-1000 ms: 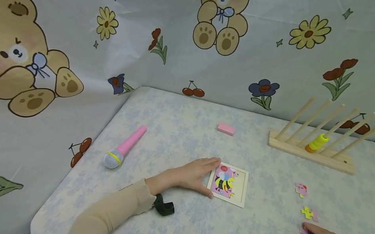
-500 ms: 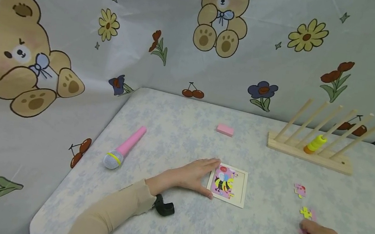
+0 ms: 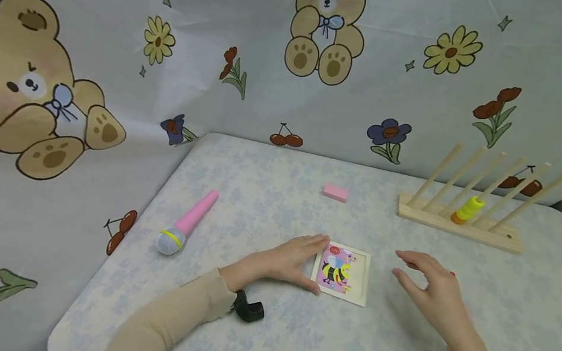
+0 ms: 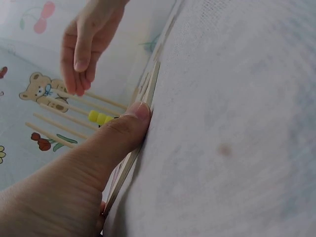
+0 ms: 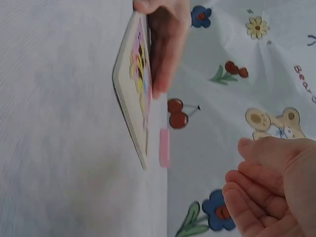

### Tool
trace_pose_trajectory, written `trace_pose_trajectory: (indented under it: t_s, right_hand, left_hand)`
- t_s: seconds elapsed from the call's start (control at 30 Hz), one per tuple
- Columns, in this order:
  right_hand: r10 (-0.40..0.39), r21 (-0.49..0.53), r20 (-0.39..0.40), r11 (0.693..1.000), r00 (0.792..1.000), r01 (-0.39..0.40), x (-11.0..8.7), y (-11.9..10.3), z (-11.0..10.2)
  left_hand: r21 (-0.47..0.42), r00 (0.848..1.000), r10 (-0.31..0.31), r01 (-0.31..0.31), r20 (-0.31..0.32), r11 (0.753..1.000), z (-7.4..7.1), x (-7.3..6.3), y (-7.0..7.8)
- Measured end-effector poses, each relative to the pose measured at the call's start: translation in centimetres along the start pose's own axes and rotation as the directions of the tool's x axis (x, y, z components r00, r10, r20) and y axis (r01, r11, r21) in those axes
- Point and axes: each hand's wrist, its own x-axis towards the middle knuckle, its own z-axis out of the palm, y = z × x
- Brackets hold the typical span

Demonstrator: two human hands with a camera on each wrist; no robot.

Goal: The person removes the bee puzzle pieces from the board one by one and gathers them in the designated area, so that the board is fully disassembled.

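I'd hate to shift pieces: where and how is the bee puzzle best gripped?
Probably pinch the right rim of the bee puzzle, coming from the right: that thin rim borders a bare strip, while the left hand occupies the left side.

Puzzle (image 3: pixel 334 273): on bench (image 3: pixel 256 196), touching left grip (image 3: pixel 294 259)
Microphone (image 3: pixel 187 222): left of puzzle
Block (image 3: pixel 335 193): behind puzzle
Peg rack (image 3: pixel 467 229): right rear
Piece (image 3: pixel 453 274): mostly hidden, perhaps below right grip (image 3: pixel 432 288)
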Motion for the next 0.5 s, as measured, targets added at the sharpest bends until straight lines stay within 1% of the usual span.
trace_pose_trajectory:
  t_s: [0.03,0.1,0.2,0.27,0.33,0.4,0.47,0.5]
  right_hand:
    - [0.000,0.023,0.039,1.000,0.999,-0.001,0.6,-0.2,0.8]
    - [0.019,0.075,0.121,0.997,0.992,-0.028,1.7,-0.4,2.4]
    - [0.050,0.141,0.227,0.987,0.973,-0.084,2.8,-0.7,4.4]
    - [0.075,0.160,0.276,0.979,0.958,-0.123,3.3,-0.9,5.4]
    - [0.102,0.166,0.309,0.973,0.945,-0.159,3.6,-1.0,6.1]
    - [0.123,0.156,0.325,0.971,0.938,-0.181,4.0,-1.0,6.8]
    - [0.141,0.138,0.325,0.971,0.935,-0.194,4.2,-1.0,7.3]
    - [0.144,0.124,0.318,0.974,0.937,-0.192,4.4,-1.0,7.4]
  left_hand:
    - [-0.002,1.000,0.000,0.000,-0.004,1.000,0.0,0.0,0.0]
    - [-0.001,1.000,-0.001,0.001,-0.008,1.000,0.1,0.1,-0.1]
    - [-0.010,1.000,-0.003,0.003,-0.008,1.000,0.2,0.2,-0.1]
    - [-0.013,1.000,-0.003,0.003,-0.003,1.000,0.2,0.2,-0.1]
    - [-0.012,1.000,0.000,0.000,0.001,1.000,0.2,0.1,-0.1]
    - [-0.003,1.000,0.002,-0.002,0.000,1.000,0.1,0.0,-0.2]
    - [0.000,1.000,0.002,-0.002,-0.003,1.000,0.0,-0.1,-0.2]
    - [-0.002,1.000,0.003,-0.003,-0.003,1.000,-0.1,-0.1,-0.3]
